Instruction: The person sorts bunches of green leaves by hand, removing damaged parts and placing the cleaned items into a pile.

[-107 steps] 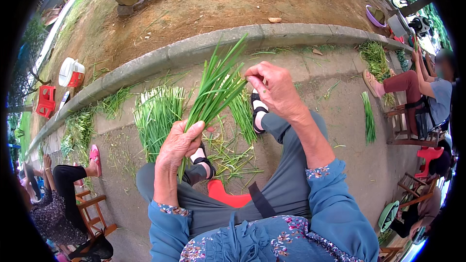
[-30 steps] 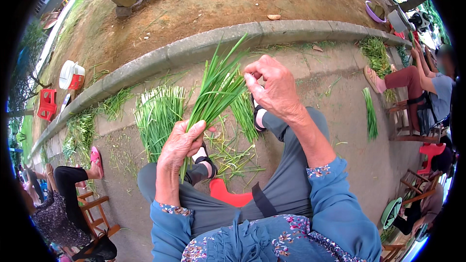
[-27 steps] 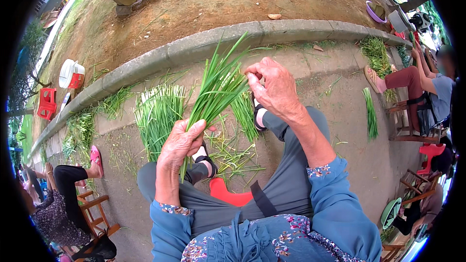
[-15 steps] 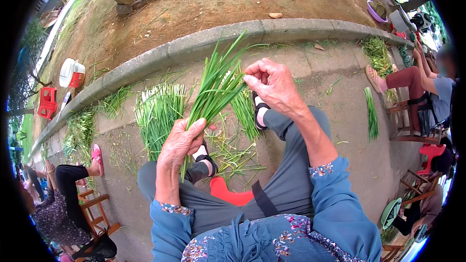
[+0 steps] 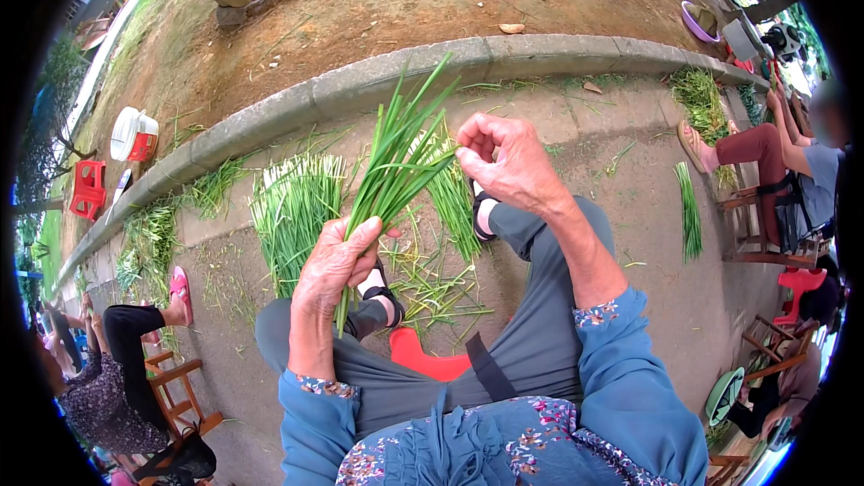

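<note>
Currently, left hand (image 5: 333, 263): closed round the lower part of a bunch of green stalks (image 5: 400, 171), just left of the frame's centre.
Held bunch: I see its leaves fanning upward and to the right, with a few stalk ends poking out below the fist.
Right hand (image 5: 511, 165): fingers curled, thumb and forefinger close together, just beside the leaf ends near the centre; from my end I cannot tell whether a leaf sits between them.
Thick pile (image 5: 292, 225): lying on the pavement (image 5: 630, 324), left of the bunch, pale ends toward the top.
Smaller heap (image 5: 454, 211): between the bunch and the black sandal (image 5: 484, 216) on the right foot.
Loose scraps (image 5: 436, 292): strewn below the centre, above a red plastic piece (image 5: 423, 358) between the knees.
Lone bundle (image 5: 690, 216): right of centre, on the pavement.
Stone curb (image 5: 558, 54): arching across the upper part of my view, brown soil (image 5: 405, 0) beyond it.
Upper left: a white and red bucket (image 5: 135, 135) and, below it, a red stool (image 5: 87, 189).
Upper right: a purple basin (image 5: 697, 25).
Frame edges: one seated person (image 5: 108, 396) at lower left, another (image 5: 817, 180) at right.
</note>
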### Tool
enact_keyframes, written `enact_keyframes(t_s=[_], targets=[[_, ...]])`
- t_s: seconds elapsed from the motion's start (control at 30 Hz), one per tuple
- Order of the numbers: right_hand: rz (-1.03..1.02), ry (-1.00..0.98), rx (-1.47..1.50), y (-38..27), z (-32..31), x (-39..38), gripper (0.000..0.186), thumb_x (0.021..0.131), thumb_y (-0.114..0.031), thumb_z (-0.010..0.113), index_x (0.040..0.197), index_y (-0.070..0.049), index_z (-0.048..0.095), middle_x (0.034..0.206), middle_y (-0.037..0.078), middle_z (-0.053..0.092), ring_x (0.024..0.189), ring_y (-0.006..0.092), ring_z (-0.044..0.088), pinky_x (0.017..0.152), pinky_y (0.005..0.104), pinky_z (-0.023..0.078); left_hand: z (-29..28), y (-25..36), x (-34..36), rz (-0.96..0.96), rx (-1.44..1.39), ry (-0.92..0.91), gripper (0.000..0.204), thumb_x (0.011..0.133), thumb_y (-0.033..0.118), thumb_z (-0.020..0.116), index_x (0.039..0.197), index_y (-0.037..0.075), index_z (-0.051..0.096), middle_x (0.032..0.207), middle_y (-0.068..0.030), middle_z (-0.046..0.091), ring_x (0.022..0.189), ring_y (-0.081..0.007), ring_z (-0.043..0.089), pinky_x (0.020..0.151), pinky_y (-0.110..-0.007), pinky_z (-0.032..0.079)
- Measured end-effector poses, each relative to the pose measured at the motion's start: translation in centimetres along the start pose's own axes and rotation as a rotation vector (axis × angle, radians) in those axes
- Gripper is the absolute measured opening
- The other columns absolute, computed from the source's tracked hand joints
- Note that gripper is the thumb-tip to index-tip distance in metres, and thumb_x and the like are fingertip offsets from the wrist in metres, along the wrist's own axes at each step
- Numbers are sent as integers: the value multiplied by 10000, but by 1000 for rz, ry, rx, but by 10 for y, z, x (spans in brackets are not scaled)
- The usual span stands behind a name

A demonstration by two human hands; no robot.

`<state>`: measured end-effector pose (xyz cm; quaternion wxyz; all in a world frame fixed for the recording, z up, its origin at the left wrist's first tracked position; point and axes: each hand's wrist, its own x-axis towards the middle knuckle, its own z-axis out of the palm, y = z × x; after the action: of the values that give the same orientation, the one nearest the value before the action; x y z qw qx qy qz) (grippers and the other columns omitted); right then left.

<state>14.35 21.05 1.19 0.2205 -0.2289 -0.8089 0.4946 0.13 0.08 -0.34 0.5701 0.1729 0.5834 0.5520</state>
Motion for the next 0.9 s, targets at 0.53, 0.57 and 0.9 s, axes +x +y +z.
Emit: enact_keyframes(t_s=[0.53, 0.57, 0.9], targets=[[-279, 174, -762, 1, 23, -4, 178, 691, -98, 637, 801, -51, 505, 672, 116, 577, 598, 295, 622, 516, 389, 507, 5, 2, 1, -4, 54, -22, 386, 905, 344, 564, 954, -36, 610, 490, 86, 324, 376, -11, 237, 343, -209, 146], [-260, 201, -758, 3, 24, -3, 185, 692, -100, 639, 807, -50, 503, 663, 120, 578, 587, 299, 620, 511, 395, 505, 6, 2, 1, -7, 61, -31, 392, 899, 357, 569, 945, -30, 612, 490, 80, 334, 376, -13, 241, 344, -205, 147], [153, 451, -987, 36, -39, 10, 134, 826, -204, 593, 818, -75, 560, 705, 161, 629, 583, 350, 616, 506, 468, 474, 8, 1, -1, -29, 190, -1, 295, 896, 316, 580, 913, 33, 663, 516, 89, 324, 427, -17, 267, 393, -208, 185]])
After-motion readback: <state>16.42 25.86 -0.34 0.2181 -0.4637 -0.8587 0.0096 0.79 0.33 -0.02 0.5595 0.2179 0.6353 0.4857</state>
